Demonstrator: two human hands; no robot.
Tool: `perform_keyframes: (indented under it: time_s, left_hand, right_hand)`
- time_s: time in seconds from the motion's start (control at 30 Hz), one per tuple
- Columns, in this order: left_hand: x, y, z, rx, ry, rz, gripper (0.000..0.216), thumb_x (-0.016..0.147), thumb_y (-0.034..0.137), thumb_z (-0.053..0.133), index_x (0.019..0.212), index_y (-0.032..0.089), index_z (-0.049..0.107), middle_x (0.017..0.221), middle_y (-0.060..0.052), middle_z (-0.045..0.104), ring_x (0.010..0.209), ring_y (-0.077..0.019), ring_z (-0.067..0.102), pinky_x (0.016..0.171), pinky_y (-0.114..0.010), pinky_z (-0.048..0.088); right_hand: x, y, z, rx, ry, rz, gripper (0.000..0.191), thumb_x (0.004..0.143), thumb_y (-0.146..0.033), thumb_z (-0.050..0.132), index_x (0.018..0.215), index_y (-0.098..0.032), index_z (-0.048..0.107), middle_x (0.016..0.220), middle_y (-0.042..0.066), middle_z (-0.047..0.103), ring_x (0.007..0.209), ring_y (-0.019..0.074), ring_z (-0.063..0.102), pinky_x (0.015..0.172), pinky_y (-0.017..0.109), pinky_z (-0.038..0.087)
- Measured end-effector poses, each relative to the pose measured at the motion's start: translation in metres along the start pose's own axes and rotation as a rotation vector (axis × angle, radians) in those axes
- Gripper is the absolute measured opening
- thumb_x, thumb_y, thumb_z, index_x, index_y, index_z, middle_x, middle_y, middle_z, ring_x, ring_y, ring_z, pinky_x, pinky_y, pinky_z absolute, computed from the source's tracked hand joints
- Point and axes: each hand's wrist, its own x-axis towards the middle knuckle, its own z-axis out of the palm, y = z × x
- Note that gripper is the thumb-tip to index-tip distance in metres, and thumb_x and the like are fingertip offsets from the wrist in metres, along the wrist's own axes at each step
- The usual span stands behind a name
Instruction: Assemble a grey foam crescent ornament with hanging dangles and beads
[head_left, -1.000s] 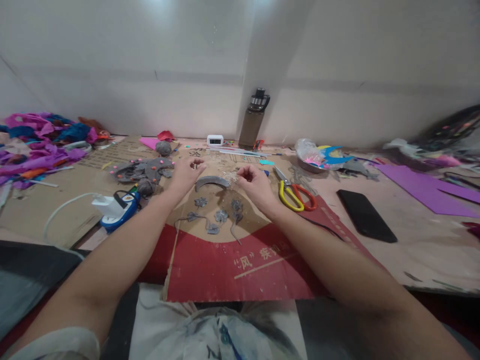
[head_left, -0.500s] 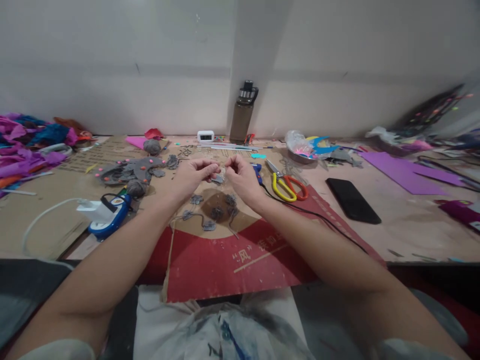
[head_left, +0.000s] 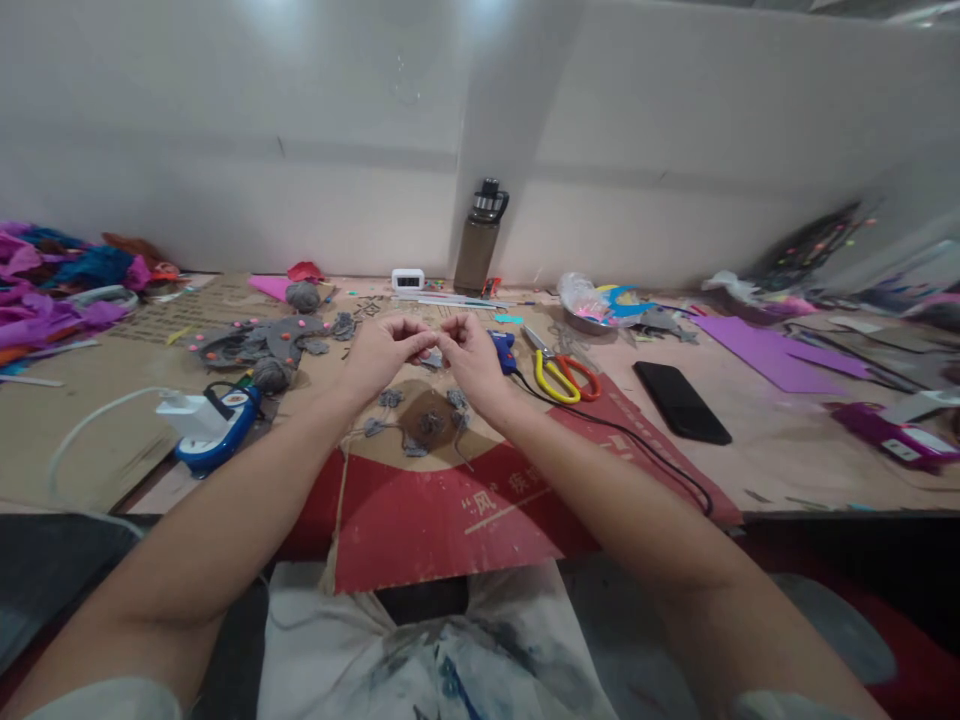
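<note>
Grey scrap (head_left: 431, 358), small, make hard to tell, pinched between thumb and fingertips of both hands. Left hand (head_left: 384, 350) and right hand (head_left: 474, 358) meet fingertip to fingertip, fingers curled tight, over the table's middle. Beneath them: grey cut-outs (head_left: 420, 428) on red-and-brown cardboard (head_left: 450, 520), which overhangs the near edge. Just right: blue glue gun (head_left: 501, 350), then scissors (head_left: 559, 375), black phone (head_left: 681, 402). Bottle (head_left: 480, 238) at the far edge.
</note>
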Motion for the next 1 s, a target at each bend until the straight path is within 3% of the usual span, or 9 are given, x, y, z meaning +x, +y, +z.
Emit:
perform_keyframes:
  time_s: [0.3,0.5,0.73,0.9,1.0]
  left_hand:
    - [0.0,0.0,0.006,0.193,-0.13,0.067,0.02,0.08,0.033,0.061,0.071,0.016,0.055,0.06,0.001,0.058,0.055,-0.0096,0.051,0.056,-0.023,0.039]
    - [0.0,-0.003,0.003,0.277,-0.203,0.131,0.021,0.083,0.031,0.057,0.069,0.016,0.053,0.061,0.002,0.052,0.057,-0.0092,0.045,0.056,-0.022,0.034]
    - [0.001,-0.014,-0.004,-0.21,-0.484,0.047,0.028,0.086,0.039,0.057,0.073,0.015,0.052,0.062,0.001,0.05,0.057,-0.0092,0.045,0.056,-0.023,0.034]
    - [-0.003,-0.014,-0.004,-0.487,-0.555,-0.137,0.029,0.082,0.038,0.064,0.071,0.013,0.055,0.061,0.001,0.047,0.057,-0.0084,0.044,0.055,-0.022,0.035]
    - [-0.002,-0.012,-0.004,-0.612,-0.528,-0.162,0.027,0.079,0.035,0.068,0.07,0.013,0.056,0.063,0.001,0.047,0.057,-0.0083,0.044,0.057,-0.022,0.038]
  right_hand:
    - [0.003,0.014,-0.017,-0.022,-0.12,0.005,0.026,0.077,-0.034,0.062,0.092,-0.021,0.045,0.083,-0.002,0.051,0.066,0.0087,0.048,0.055,0.022,0.04]
    - [-0.004,0.012,-0.018,-0.106,-0.182,-0.063,0.016,0.082,-0.029,0.055,0.093,-0.02,0.047,0.087,0.0,0.053,0.072,0.0104,0.051,0.06,0.024,0.042]
    - [-0.016,-0.006,-0.016,0.054,-0.387,-0.056,0.022,0.089,-0.042,0.05,0.093,-0.021,0.042,0.079,-0.002,0.054,0.064,0.0096,0.052,0.056,0.024,0.042]
    - [-0.016,-0.007,-0.021,0.143,-0.481,0.004,0.026,0.089,-0.045,0.051,0.09,-0.023,0.038,0.077,-0.003,0.054,0.062,0.0096,0.053,0.057,0.025,0.044]
    - [-0.013,-0.006,-0.026,0.189,-0.471,0.031,0.027,0.09,-0.049,0.046,0.095,-0.023,0.042,0.078,-0.003,0.052,0.062,0.01,0.054,0.059,0.026,0.046]
